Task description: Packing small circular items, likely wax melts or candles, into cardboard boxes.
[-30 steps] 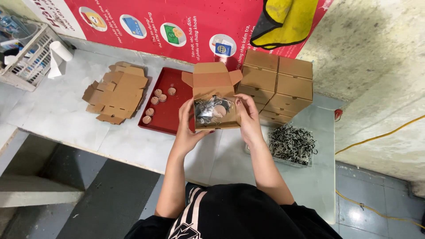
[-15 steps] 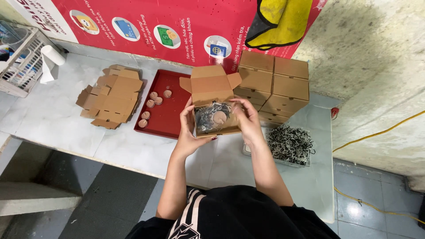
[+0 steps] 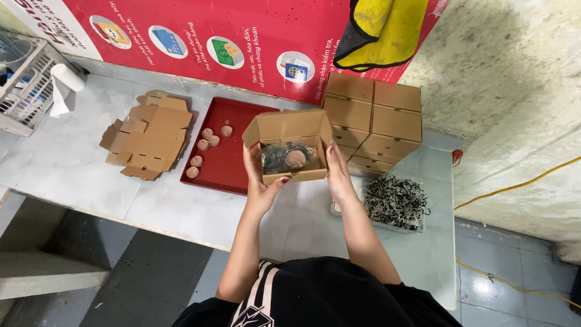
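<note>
- A small open cardboard box [image 3: 289,150], lid up, is gripped at its sides above the table by the left hand [image 3: 261,181] and right hand [image 3: 336,171].
- Dark shredded filler and a round tan disc are seen inside.
- Closed brown boxes [image 3: 375,121] are stacked behind.
- A red poster [image 3: 200,42] with round pictures lines the wall.

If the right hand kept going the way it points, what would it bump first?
Probably the stack of closed cardboard boxes just beyond the right hand, which holds the open box; depth is hard to judge.
</note>
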